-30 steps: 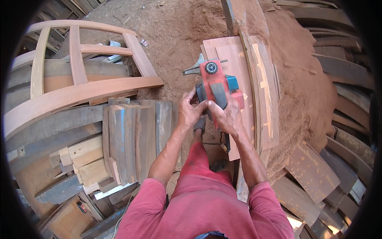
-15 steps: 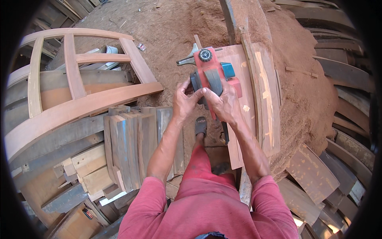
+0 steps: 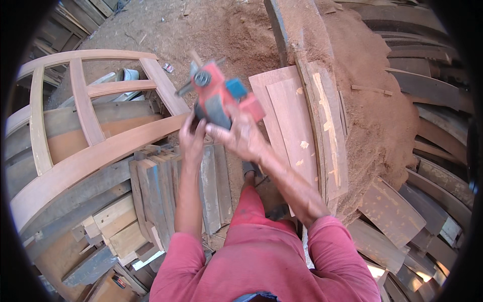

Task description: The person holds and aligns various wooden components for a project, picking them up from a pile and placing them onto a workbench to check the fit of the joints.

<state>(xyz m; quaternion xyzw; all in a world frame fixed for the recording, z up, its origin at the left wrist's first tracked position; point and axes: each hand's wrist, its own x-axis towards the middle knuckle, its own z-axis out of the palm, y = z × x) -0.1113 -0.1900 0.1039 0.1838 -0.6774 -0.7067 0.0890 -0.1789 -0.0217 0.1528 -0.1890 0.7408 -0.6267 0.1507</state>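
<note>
Red planer (image 3: 210, 85) up in the air, held in both hands in front of the person, blurred, tilted with its round black knob (image 3: 202, 78) end up and to the left. Left hand (image 3: 190, 137) on the planer's lower left side, fingers bent round the dark part there, partly hidden; exact grip can't be told. Right hand (image 3: 244, 138) at the lower right, fingers partly closed on the body by the dark panel, some out of sight behind it; thumb just beside the left hand. Blue-green part (image 3: 235, 88) sticks out on the planer's right side. Planer sits between the wooden frame (image 3: 95, 137) at left and the pinkish boards (image 3: 289, 121) at right, apart from the boards. Pale patches on those boards, long narrow plank (image 3: 314, 126) running along them. Stacked planks (image 3: 166, 189) below the frame, left of the legs. Silvery bucket (image 3: 130, 75) seen through the frame. Sawdust (image 3: 372, 123) heaped right of the boards, curved boards (image 3: 427, 88) piled past that.
</note>
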